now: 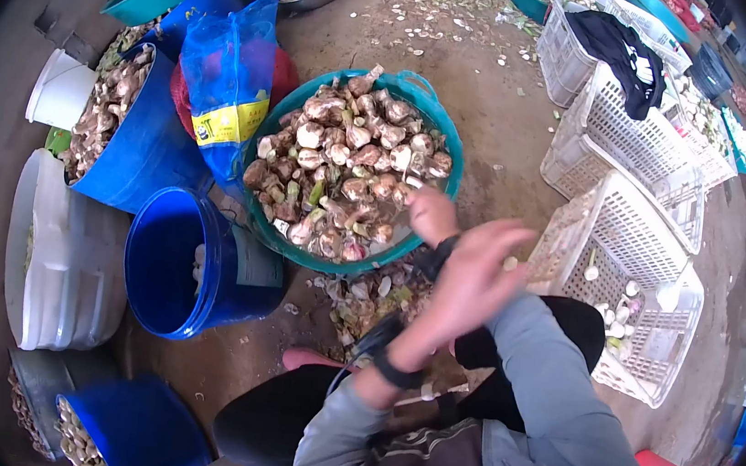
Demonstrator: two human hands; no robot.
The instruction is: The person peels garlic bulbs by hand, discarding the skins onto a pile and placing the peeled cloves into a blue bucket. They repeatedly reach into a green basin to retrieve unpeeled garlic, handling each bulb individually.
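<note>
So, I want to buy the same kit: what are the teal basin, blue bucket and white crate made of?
Teal basin: probably plastic, smooth moulded rim and handle. Blue bucket: plastic, glossy sheen on its wall. White crate: moulded plastic lattice, matte. Judged by look alone.

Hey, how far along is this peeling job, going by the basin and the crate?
Early on. Done: only a few white peeled pieces lie in the crate, with peelings on the ground. In hand: the right hand is at the basin rim, the left hand blurred beside it; what they hold is unclear. Left: the basin is heaped with unpeeled bulbs.
</note>
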